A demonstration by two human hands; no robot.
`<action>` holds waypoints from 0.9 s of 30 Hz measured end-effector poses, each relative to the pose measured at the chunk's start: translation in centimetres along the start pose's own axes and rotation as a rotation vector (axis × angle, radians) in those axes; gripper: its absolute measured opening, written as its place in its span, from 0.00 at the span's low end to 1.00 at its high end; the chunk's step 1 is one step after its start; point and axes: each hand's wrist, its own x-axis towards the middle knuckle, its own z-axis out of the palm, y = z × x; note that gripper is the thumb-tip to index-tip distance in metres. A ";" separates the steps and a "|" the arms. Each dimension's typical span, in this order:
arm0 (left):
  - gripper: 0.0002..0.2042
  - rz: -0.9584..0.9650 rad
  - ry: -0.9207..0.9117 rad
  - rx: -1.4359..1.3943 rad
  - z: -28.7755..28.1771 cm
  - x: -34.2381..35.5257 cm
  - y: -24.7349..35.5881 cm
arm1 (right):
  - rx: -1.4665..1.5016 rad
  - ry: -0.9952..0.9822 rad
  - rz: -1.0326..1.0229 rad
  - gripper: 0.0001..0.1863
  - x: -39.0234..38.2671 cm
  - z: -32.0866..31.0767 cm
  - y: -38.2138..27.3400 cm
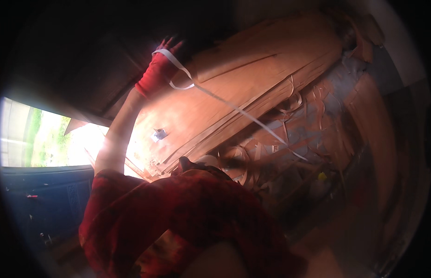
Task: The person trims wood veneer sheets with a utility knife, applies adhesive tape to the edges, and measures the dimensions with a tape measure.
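My left hand [169, 45] reaches far forward over the upper edge of a pile of thin brown sheets [252, 51], which look like wood veneer. A red fingerless glove or sleeve [157, 76] covers its wrist and palm. The fingers are spread, though dim and slightly blurred. Across the hand runs a narrow pale strip [243, 112]; it loops below the wrist and trails right and nearer, over the pile's side to the scraps. Whether any finger grips it is hard to see. My right hand does not show; my red-clothed body fills the lower middle.
A small crumpled pale object [158, 135] lies on the sheets. Curled strips and scraps [289, 139] litter the ground at right. A blue panel [48, 194] stands at left beneath a bright opening [44, 134]. A dark surface [85, 51] fills the upper left.
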 end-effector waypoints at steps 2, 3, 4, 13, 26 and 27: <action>0.38 0.223 0.006 -0.053 -1.6 0.0 0.1 | 0.321 -0.220 -0.073 0.37 1.6 7.4 -7.5; 0.38 0.253 0.001 -0.073 -2.2 0.3 1.0 | 0.460 -0.359 -0.127 0.38 1.4 11.1 -12.4; 0.39 0.288 -0.002 -0.104 -2.8 0.9 2.9 | 0.554 -0.479 -0.184 0.40 0.9 13.6 -16.8; 0.39 0.302 -0.012 -0.403 -5.8 2.4 9.0 | 1.123 -1.245 -0.225 0.52 -11.8 34.3 -41.0; 0.28 0.215 -0.156 0.678 2.0 -1.0 -7.1 | 1.014 -1.380 0.100 0.11 -5.2 18.8 -34.3; 0.24 0.122 -0.301 0.688 3.4 -1.0 -7.9 | 1.011 -1.398 0.084 0.13 -4.5 17.8 -34.4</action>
